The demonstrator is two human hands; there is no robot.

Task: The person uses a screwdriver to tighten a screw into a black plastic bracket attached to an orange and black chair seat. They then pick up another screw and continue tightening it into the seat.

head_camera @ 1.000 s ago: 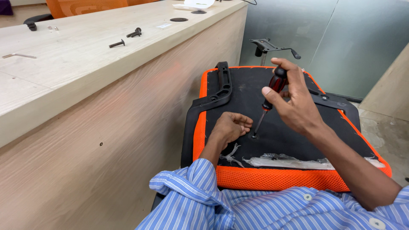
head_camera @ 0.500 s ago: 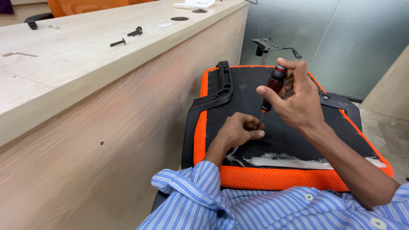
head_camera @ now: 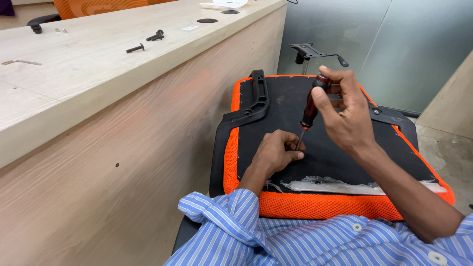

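An upturned chair seat point(head_camera: 335, 204) with orange mesh edging and a black underside rests against my lap. My right hand point(head_camera: 345, 116) grips a red-and-black screwdriver point(head_camera: 309, 108) by its handle, shaft pointing down at the black underside. My left hand point(head_camera: 276, 151) lies on the underside with fingers pinched around the screwdriver's tip; whatever it holds there is hidden. A black plastic armrest bracket point(head_camera: 246, 111) runs along the seat's left side, another bracket point(head_camera: 389, 117) sits at the right.
A light wooden desk point(head_camera: 98, 74) stands close on the left, carrying black bolts point(head_camera: 135, 48), a metal key point(head_camera: 17, 62) and a round cable hole point(head_camera: 207, 20). A black chair mechanism point(head_camera: 315, 50) stands beyond the seat by a glass wall. Torn plastic wrap point(head_camera: 340, 186) lies on the seat.
My right hand lifted slightly and tilted the screwdriver more upright. My left hand shifted right and closed around the screwdriver's tip.
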